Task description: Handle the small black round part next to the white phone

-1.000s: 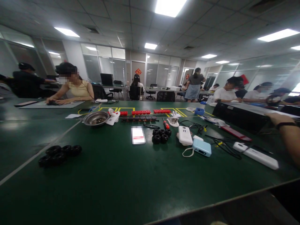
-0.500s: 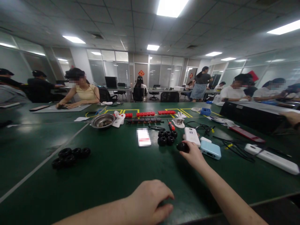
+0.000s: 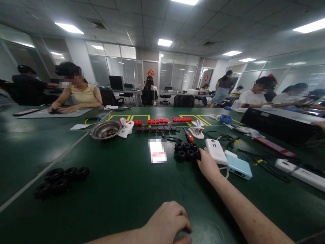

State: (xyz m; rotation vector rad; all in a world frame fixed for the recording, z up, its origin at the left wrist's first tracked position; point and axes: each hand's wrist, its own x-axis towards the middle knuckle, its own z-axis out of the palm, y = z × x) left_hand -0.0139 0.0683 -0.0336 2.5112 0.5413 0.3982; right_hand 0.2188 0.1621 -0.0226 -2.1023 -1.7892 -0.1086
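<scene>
My right hand [image 3: 208, 165] reaches out over the green table [image 3: 122, 193], fingers closed on a small black wheel [image 3: 198, 155]. It holds that wheel against the right side of a cluster of several black wheels [image 3: 186, 151]. A white device [image 3: 215, 150] lies just right of the hand. My left hand [image 3: 169, 222] rests on the table near the front edge, fingers curled with nothing seen in them. A second group of black wheels [image 3: 59, 178] lies far left.
A white card [image 3: 157, 151], a red screwdriver [image 3: 188, 135], a metal bowl [image 3: 105, 129], rows of red bricks [image 3: 157, 121], a light blue box [image 3: 238, 167], cables and a white power strip [image 3: 302, 173] lie about. Other people sit at the table's far and right sides.
My right hand came in holding a black wheel and carried it forward to the wheel cluster. My left hand came onto the table and curled up.
</scene>
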